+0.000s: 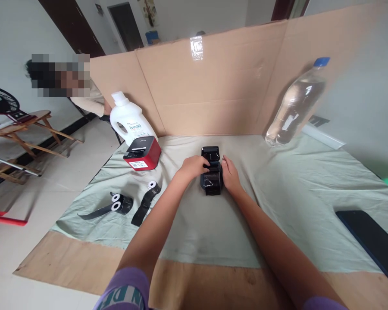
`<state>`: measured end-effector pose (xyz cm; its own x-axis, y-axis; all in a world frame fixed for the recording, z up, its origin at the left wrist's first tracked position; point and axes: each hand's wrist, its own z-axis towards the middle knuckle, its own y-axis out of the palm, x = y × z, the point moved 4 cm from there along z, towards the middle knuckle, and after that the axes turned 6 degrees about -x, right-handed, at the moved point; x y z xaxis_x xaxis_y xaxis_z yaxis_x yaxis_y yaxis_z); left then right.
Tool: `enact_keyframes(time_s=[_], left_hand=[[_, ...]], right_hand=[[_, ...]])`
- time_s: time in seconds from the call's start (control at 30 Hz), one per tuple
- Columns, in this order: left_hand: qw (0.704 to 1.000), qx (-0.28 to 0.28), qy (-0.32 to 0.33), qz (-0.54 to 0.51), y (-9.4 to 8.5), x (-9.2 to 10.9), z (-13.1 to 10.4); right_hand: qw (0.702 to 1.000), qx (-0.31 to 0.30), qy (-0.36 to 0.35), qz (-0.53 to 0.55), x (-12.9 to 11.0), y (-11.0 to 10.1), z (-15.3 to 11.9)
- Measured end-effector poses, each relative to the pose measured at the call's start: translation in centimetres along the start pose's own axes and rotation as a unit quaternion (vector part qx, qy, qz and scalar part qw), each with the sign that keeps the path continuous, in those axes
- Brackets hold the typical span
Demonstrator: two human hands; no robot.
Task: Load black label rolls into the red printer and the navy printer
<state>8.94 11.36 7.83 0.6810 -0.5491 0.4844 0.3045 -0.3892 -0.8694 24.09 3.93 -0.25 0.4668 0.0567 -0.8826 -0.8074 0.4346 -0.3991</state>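
Device [212,183] touched from two sides
Left hand [194,167] is placed at nine o'clock, right hand [230,174] at three; whether either grip is closed cannot be told.

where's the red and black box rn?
In the head view, the red and black box sits left of center on the pale green cloth, just in front of the white jug and beyond the black rolls.

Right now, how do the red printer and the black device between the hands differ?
The red printer is boxy; the black device looks long and narrow. The printer carries a white label; the device shows none. The printer stands untouched; the device is between the left hand and right hand. Both show black parts.
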Motion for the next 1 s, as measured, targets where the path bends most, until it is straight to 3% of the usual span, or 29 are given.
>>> enact_keyframes(time_s=[0.13, 0.2, 0.3, 0.4, 0.5, 0.57, 0.63, 0.7, 0.8, 0.87, 0.93, 1.0], left_hand=[[0.961, -0.164, -0.018, 0.222, -0.2, 3.2, 2.6], [0.943, -0.197, -0.010, 0.266, -0.1, 4.4, 3.6], [0.944, -0.180, 0.032, 0.275, -0.4, 5.4, 3.9], [0.972, -0.105, 0.071, 0.198, -2.3, 4.7, 2.1], [0.996, 0.002, 0.086, 0.021, -5.7, 2.1, -2.4], [0.989, 0.082, 0.074, -0.099, -8.3, -0.5, -6.8], [0.972, 0.158, -0.002, -0.174, -10.2, -3.9, -11.8], [0.943, 0.212, -0.108, -0.233, -11.0, -7.4, -16.8], [0.903, 0.266, -0.236, -0.241, -10.4, -11.5, -22.9], [0.885, 0.304, -0.307, -0.171, -9.4, -13.2, -25.8], [0.867, 0.348, -0.348, -0.075, -8.1, -13.9, -27.6], [0.856, 0.388, -0.343, 0.009, -6.7, -13.7, -28.6]], right_hand=[[0.998, 0.038, -0.010, 0.045, 0.7, 0.0, 0.3], [0.997, 0.048, -0.012, 0.062, 0.9, -0.1, 0.3], [0.995, 0.060, -0.003, 0.085, 1.3, -0.3, 0.3], [0.990, 0.074, 0.018, 0.116, 1.6, -0.6, 0.1], [0.980, 0.089, 0.044, 0.174, 1.8, -0.9, 0.0], [0.973, 0.094, 0.054, 0.205, 1.9, -1.0, -0.1], [0.971, 0.095, 0.055, 0.212, 1.9, -1.0, 0.0], [0.972, 0.096, 0.052, 0.208, 1.7, -0.9, 0.0], [0.970, 0.104, 0.056, 0.212, 1.4, -0.9, 0.0], [0.968, 0.109, 0.062, 0.216, 1.2, -0.9, 0.0], [0.968, 0.109, 0.065, 0.217, 1.1, -0.9, 0.0], [0.968, 0.108, 0.067, 0.218, 1.1, -1.0, 0.0]])
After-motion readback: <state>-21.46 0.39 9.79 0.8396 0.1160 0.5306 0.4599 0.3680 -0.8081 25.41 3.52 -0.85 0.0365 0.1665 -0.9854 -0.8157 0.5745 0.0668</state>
